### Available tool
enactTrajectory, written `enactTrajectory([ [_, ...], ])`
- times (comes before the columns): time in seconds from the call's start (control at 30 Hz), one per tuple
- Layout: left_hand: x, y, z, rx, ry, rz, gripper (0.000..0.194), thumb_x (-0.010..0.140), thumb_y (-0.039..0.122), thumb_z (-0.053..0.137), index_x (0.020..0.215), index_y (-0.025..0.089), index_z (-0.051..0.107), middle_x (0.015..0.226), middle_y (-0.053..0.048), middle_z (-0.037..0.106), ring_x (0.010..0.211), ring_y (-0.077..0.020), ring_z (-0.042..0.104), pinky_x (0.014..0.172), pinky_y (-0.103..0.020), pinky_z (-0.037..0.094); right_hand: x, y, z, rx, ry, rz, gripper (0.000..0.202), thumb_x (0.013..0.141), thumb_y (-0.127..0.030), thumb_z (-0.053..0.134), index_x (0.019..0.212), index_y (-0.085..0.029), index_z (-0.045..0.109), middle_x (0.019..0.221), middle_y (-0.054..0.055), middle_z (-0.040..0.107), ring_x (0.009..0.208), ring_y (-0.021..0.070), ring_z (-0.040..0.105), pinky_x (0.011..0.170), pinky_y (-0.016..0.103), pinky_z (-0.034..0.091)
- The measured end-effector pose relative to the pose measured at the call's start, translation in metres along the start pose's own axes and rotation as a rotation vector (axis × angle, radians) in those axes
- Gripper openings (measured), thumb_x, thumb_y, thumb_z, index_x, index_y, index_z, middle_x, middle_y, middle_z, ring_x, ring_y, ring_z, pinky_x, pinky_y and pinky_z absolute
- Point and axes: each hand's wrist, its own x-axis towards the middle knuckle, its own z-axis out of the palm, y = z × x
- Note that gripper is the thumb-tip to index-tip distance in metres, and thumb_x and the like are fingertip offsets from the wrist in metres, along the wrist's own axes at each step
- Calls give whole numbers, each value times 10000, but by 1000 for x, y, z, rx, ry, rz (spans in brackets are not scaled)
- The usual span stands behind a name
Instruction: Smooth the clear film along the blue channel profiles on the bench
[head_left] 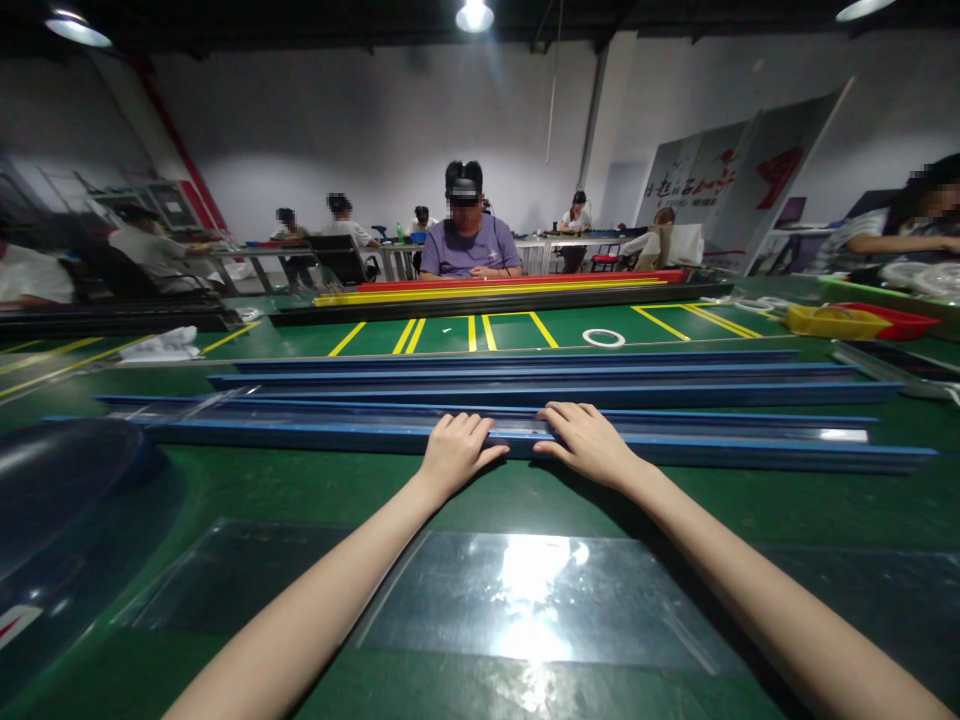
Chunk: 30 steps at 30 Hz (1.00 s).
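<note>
A long blue channel strip lies across the green table, with its raised edges running left to right. My left hand grips its near edge around the middle, fingers over the top and thumb along the near side. A short gap to the right, my right hand holds the same strip in a like way, its thumb pointing at the left one. Clear film or tape wraps the strip's left part. More blue channel strips lie parallel just behind it.
Flat clear plastic sheets lie under my forearms. A dark blue rounded object stands at left. Farther back are a white ring, yellow strips, black strips and a yellow tray. A person sits opposite.
</note>
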Motion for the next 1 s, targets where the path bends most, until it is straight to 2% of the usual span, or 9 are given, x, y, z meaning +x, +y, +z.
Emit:
enactTrajectory([
  [0.3, -1, -1, -1, -16, 13, 13, 405, 807, 517, 404, 915, 153, 547, 793, -65, 602, 748, -188, 532, 646, -301, 319, 0, -1, -15, -73, -104, -14, 380, 839, -459, 350, 1041, -183, 517, 1050, 125, 559, 917, 226, 530, 768, 330, 358],
  [0.43, -1, -1, 0, -11, 20, 30, 420, 811, 525, 386, 901, 150, 552, 788, -70, 604, 745, -189, 531, 642, -305, 319, -3, 8, -28, -70, -196, 44, 349, 794, -426, 442, 1054, -203, 509, 1026, 106, 585, 862, 227, 563, 719, 322, 382],
  [0.57, 0, 0, 0, -3, 14, 63, 411, 825, 515, 368, 880, 154, 556, 764, -56, 610, 723, -177, 531, 632, -300, 315, -7, 20, -37, -58, -289, 86, 354, 787, -411, 441, 1085, -236, 518, 1088, 86, 571, 868, 229, 574, 693, 314, 400],
  [0.77, 0, 1, 1, 7, 9, 82, 369, 839, 479, 376, 821, 155, 552, 730, -42, 614, 699, -166, 536, 605, -289, 302, -9, 26, -35, -26, -323, 76, 374, 810, -414, 407, 1114, -250, 550, 1149, 109, 529, 992, 249, 527, 786, 363, 387],
  [1.0, 0, 1, 0, 9, 12, 81, 353, 844, 467, 379, 784, 162, 545, 706, -30, 615, 673, -160, 533, 593, -283, 290, -10, 26, -32, -24, -330, 50, 359, 827, -391, 392, 1144, -319, 544, 1107, 112, 533, 1011, 253, 510, 786, 377, 376],
])
